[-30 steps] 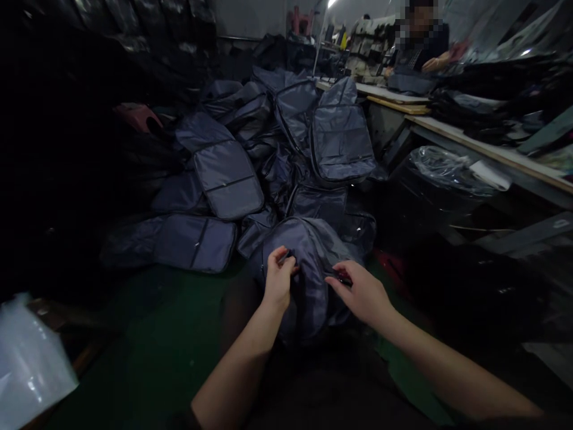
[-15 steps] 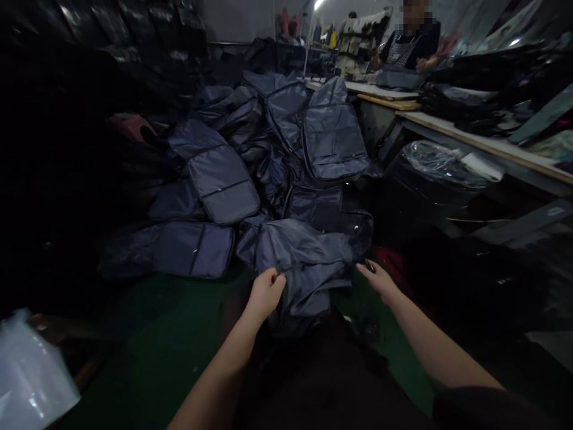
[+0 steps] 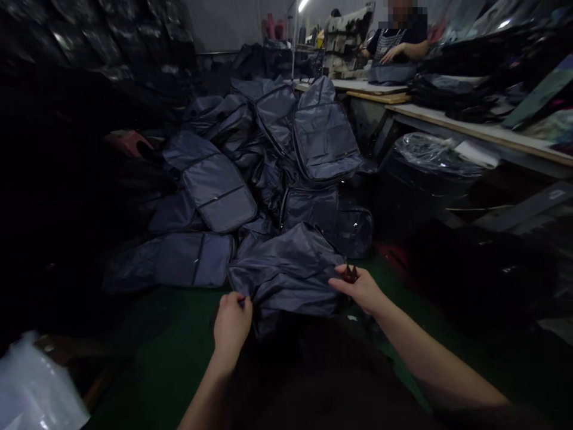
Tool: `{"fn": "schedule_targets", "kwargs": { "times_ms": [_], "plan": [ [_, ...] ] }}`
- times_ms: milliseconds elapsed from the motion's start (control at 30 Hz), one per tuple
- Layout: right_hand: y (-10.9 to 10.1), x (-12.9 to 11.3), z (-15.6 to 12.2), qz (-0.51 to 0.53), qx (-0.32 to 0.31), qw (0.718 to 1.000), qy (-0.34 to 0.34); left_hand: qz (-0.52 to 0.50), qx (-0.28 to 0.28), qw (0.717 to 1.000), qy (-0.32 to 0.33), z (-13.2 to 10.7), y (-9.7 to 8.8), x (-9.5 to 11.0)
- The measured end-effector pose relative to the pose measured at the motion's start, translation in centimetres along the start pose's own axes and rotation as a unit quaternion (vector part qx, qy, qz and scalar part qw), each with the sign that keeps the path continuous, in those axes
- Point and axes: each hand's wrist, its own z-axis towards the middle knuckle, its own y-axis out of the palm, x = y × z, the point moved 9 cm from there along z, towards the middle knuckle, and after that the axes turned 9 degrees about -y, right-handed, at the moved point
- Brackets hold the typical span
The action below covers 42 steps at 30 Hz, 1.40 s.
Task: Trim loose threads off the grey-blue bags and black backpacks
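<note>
A dark blue-grey fabric bag (image 3: pixel 286 272) lies spread across my lap and the green floor. My left hand (image 3: pixel 231 322) is closed on the bag's near left corner. My right hand (image 3: pixel 360 288) is at the bag's right edge, fingers pinched round a small dark tool (image 3: pixel 350 273) that sticks up from them; it looks like thread snips. Both forearms reach in from the bottom of the view.
A heap of the same blue-grey bags (image 3: pixel 268 155) covers the floor ahead. A black bin lined with clear plastic (image 3: pixel 425 173) stands right, below a long workbench (image 3: pixel 470 128). Another person (image 3: pixel 396 45) works at the far table. A white plastic sheet (image 3: pixel 31 388) lies bottom left.
The bag was bunched upright between my hands; now it lies flatter and wider. My left hand moved down and left to its corner, and my right hand drew out to the right edge.
</note>
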Motion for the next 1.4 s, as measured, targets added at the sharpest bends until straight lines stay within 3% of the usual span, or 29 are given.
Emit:
{"fn": "schedule_targets", "kwargs": {
  "times_ms": [67,167,267,333,400,533,600,700,800,867,967,1033,1200,1400],
  "plan": [
    [2.5,-2.0,-1.4,-0.012,-0.055,0.998,-0.028,-0.047,-0.014,0.998,0.041,-1.5,-0.5,4.4],
    [6.2,-4.7,-3.8,-0.027,-0.148,0.986,-0.073,-0.197,-0.095,0.974,0.062,-4.4,-0.1,9.9],
    [9.0,-7.7,-6.2,-0.041,-0.25,0.957,-0.14,-0.211,-0.082,0.973,0.054,-6.1,-0.1,11.9],
    [10.1,-9.9,-7.5,-0.068,-0.313,0.928,-0.189,-0.211,-0.061,0.974,0.053,-6.5,-0.3,11.6],
    [10.3,-12.2,-7.7,-0.1,-0.332,0.907,-0.239,-0.215,-0.064,0.972,0.071,-6.7,-0.5,11.2],
    [9.5,-15.8,-4.5,-0.124,-0.243,0.911,-0.311,-0.214,-0.132,0.961,0.117,-7.9,-0.7,11.0],
    [10.5,-15.4,-2.7,-0.123,-0.234,0.909,-0.321,-0.206,-0.174,0.955,0.124,-8.8,-0.8,10.8],
    [13.6,-11.4,-0.9,-0.116,-0.281,0.91,-0.281,-0.22,-0.208,0.95,0.08,-9.3,-0.9,8.8],
    [15.4,-6.4,-0.6,-0.084,-0.276,0.939,-0.19,-0.307,-0.198,0.929,-0.067,-8.7,-0.4,4.2],
    [15.1,-4.8,-1.0,-0.043,-0.234,0.959,-0.152,-0.385,-0.185,0.888,-0.17,-8.7,0.4,1.4],
    [13.5,-5.4,-2.0,-0.036,-0.17,0.974,-0.147,-0.479,-0.167,0.828,-0.238,-9.0,0.9,-0.2],
    [13.1,-7.0,-2.8,-0.089,-0.165,0.968,-0.166,-0.513,-0.15,0.811,-0.239,-9.0,0.5,0.0],
    [14.6,-10.2,-5.1,-0.2,-0.241,0.923,-0.224,-0.532,-0.134,0.807,-0.218,-8.9,-0.4,1.1],
    [15.5,-10.6,-5.9,-0.199,-0.259,0.909,-0.261,-0.547,-0.129,0.797,-0.222,-9.2,-0.7,1.4]
  ]
}}
